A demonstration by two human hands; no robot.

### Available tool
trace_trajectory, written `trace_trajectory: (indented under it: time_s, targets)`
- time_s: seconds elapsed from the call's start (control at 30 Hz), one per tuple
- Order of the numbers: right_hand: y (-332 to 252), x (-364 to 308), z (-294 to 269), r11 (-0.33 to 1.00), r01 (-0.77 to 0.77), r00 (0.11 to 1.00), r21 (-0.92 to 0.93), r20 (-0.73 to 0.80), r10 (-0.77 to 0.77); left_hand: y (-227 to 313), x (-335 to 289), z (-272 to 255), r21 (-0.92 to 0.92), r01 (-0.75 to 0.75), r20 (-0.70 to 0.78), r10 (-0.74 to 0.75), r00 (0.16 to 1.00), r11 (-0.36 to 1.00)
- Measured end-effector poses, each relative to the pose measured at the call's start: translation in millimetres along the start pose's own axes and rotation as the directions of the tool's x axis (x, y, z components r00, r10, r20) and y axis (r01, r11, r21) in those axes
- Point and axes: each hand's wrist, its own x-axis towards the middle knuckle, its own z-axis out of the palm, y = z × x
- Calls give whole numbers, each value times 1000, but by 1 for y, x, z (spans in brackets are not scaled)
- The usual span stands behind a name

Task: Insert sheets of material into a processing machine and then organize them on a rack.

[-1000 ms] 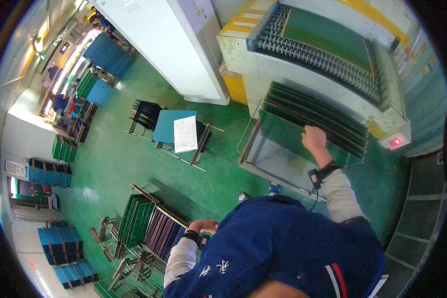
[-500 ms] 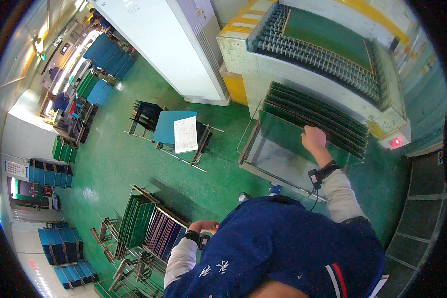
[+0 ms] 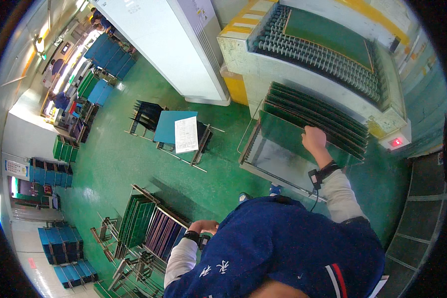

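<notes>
Under the right hand (image 3: 314, 141), the green panel (image 3: 279, 125) looks smooth and glossy, its rack (image 3: 265, 173) metallic; left of the grip, matt paper (image 3: 186, 134) and shiny floor (image 3: 223, 174); below, matt cloth shirt (image 3: 288, 238).

A navy top (image 3: 288, 228) bears white lettering (image 3: 223, 267) at left, red-and-white stripes (image 3: 337, 281) at right. White sleeves (image 3: 340, 196) meet black wrist straps (image 3: 329, 170) with small boxes (image 3: 314, 178), the right one trailing a cable (image 3: 315, 201).
</notes>
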Motion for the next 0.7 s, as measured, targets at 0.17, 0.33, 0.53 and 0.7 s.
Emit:
trace_trajectory:
  time_s: [0.17,0.33,0.53,0.7]
  targets:
    - [-3,0,-2,999,14,1000,-32,19,-13,-41,19,-1,-51,-74,-37,72,997,996]
    - [0,0,-1,999,6,1000,-34,22,-5,-25,11,-2,47,-14,-57,17,998,999]
    - [-2,-2,-2,1000,-5,1000,5,1,5,-11,5,1,23,-51,-73,52,996,998]
    - [-2,-1,-2,1000,-5,1000,10,0,5,19,-13,4,87,-26,-83,33,996,996]
